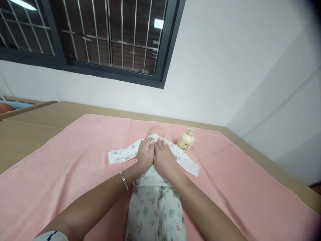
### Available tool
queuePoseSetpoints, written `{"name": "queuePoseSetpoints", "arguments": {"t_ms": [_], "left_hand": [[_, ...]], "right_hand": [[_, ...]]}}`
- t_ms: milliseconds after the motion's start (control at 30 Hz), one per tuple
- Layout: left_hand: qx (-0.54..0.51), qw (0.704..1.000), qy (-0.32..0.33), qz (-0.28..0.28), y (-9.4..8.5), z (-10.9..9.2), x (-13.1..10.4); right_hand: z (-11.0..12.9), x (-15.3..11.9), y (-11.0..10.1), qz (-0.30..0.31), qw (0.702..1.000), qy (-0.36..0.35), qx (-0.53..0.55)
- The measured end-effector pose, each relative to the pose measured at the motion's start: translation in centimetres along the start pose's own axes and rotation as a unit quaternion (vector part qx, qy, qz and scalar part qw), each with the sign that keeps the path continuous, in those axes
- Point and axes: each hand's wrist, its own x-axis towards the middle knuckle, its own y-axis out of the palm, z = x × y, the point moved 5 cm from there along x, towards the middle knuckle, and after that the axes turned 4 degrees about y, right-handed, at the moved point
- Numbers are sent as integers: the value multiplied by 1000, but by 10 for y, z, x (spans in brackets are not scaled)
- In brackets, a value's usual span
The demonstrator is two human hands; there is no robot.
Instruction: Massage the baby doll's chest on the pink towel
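Observation:
A baby doll in a white printed top (153,179) and printed trousers (147,211) lies stretched out, its sleeves spread to both sides. Its smooth, bare head (156,131) shows beyond the collar; no facial features are visible. My left hand (145,154) lies flat on the upper part of the top, fingers pointing toward the head. Beside it, my right hand (164,157) rests flat in the same way, the two thumbs side by side. Neither hand grips anything. A pale yellow pump bottle (186,140) stands just right of the doll's shoulder.
Under the doll a pink blanket (82,150) covers most of a wooden surface (32,134). A white wall (200,67) and a barred window (110,36) rise behind it. At the far left, a blue cloth (21,105) lies past a wooden edge.

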Motion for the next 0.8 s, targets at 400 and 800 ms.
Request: {"name": "queuePoseSetpoints", "arguments": {"t_ms": [400,800], "left_hand": [[-16,1000,10,-7,-2,-2,-3],[75,995,37,53,7,1,0]], "right_hand": [[-10,8,3,-4,1000,17,14],[-53,33,8,-29,995,66,76]]}}
